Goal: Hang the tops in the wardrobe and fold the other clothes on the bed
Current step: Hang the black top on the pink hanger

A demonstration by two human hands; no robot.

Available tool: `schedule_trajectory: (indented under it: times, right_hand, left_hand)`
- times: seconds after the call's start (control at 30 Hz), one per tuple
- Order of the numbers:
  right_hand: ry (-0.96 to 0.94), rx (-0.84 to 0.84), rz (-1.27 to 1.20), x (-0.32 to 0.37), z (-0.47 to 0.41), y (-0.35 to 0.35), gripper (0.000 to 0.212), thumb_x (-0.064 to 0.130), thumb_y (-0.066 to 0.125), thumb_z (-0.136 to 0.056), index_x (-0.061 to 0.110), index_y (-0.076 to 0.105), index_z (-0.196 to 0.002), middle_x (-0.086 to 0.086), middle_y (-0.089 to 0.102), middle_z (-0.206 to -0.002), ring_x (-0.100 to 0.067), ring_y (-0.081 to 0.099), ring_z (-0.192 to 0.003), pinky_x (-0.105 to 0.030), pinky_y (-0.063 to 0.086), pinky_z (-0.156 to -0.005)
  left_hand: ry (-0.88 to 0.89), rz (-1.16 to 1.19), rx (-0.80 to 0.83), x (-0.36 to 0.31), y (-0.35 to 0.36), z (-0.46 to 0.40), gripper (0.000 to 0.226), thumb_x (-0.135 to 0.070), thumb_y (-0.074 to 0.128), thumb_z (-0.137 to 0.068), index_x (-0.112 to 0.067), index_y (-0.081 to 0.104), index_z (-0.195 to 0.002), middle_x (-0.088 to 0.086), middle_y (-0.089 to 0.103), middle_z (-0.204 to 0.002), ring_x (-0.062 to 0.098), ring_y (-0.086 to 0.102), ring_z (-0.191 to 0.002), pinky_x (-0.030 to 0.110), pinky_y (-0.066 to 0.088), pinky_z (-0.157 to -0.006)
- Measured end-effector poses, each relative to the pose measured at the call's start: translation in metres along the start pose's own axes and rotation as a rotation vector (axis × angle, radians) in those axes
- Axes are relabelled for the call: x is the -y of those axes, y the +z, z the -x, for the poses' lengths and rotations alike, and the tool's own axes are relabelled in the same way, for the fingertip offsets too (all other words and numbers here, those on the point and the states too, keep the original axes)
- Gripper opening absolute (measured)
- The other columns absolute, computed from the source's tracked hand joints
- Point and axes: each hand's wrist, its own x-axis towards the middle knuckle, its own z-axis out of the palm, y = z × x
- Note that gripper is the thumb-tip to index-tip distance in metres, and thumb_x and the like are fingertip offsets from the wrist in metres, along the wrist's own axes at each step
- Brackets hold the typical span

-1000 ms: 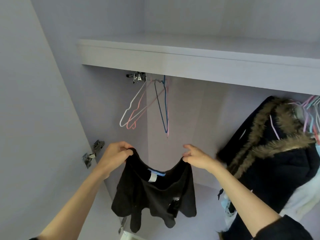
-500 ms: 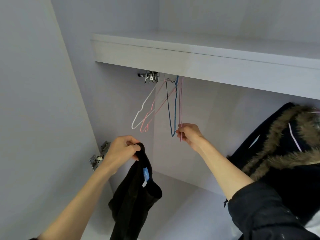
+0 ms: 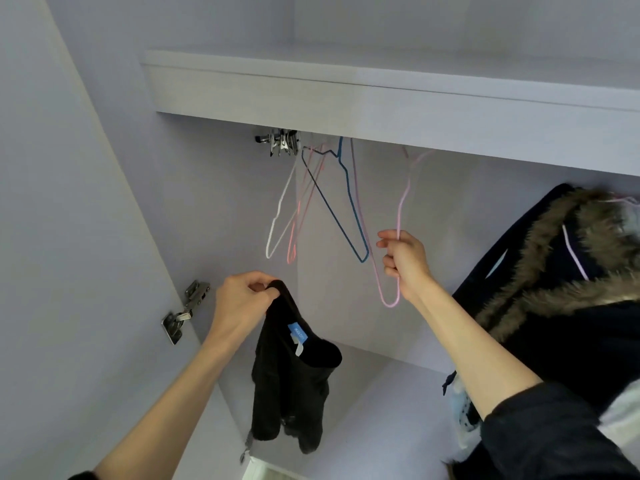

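Observation:
My left hand (image 3: 242, 299) grips a black top (image 3: 291, 379) by one shoulder; it dangles inside the open wardrobe with a blue neck label showing. My right hand (image 3: 403, 263) holds a pink wire hanger (image 3: 400, 216) by its side, pulled away to the right of the other hangers. A white hanger (image 3: 280, 216), a salmon hanger (image 3: 294, 233) and a blue hanger (image 3: 346, 206) hang from the rail under the shelf (image 3: 381, 102). The rail itself is hidden by the shelf edge.
A dark coat with a fur-trimmed hood (image 3: 561, 271) hangs at the right, with more hangers behind it. The wardrobe door (image 3: 69, 271) stands open at the left, with a metal hinge (image 3: 183, 311). Pale clothing (image 3: 464, 414) lies low at the right.
My right hand let go of the top, reached up to the hangers and now draws the pink one to the right. The top hangs from my left hand alone.

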Motion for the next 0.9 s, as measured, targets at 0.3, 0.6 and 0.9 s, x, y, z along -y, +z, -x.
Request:
schedule_trajectory:
  times: [0.3,0.6,0.9]
  right_hand:
    - [-0.085,-0.155,0.397,-0.105,0.046,-0.099,0.045,0.03,0.059,-0.091,0.0,0.042,-0.062,-0.007,0.036,-0.057,-0.017,0.033,-0.058,-0.027,0.033,-0.058]
    - [-0.017,-0.035,0.092,-0.099,0.064,-0.135,0.024,0.031,0.055,-0.093,0.01,0.059,-0.082,0.003,0.044,-0.055,-0.004,0.043,-0.049,-0.012,0.039,-0.046]
    - [0.269,-0.322,0.118,-0.122,0.079,-0.162,0.032,0.033,0.06,-0.091,0.007,0.07,-0.075,0.014,0.034,-0.032,-0.005,0.031,-0.036,-0.01,0.026,-0.034]
  left_hand:
    - [-0.042,0.093,0.109,0.018,0.041,0.014,0.032,0.006,0.055,-0.084,-0.023,0.067,-0.077,0.001,0.07,-0.084,0.022,0.066,-0.089,0.03,0.053,-0.077]
    - [-0.104,0.011,0.238,0.018,0.097,0.024,0.023,-0.005,0.059,-0.082,-0.027,0.064,-0.074,-0.002,0.065,-0.079,0.014,0.06,-0.078,0.021,0.043,-0.066]
    - [-0.271,-0.09,0.236,0.037,0.095,0.016,0.008,-0.013,0.058,-0.081,-0.01,0.051,-0.08,0.007,0.055,-0.078,0.024,0.053,-0.079,0.032,0.042,-0.066]
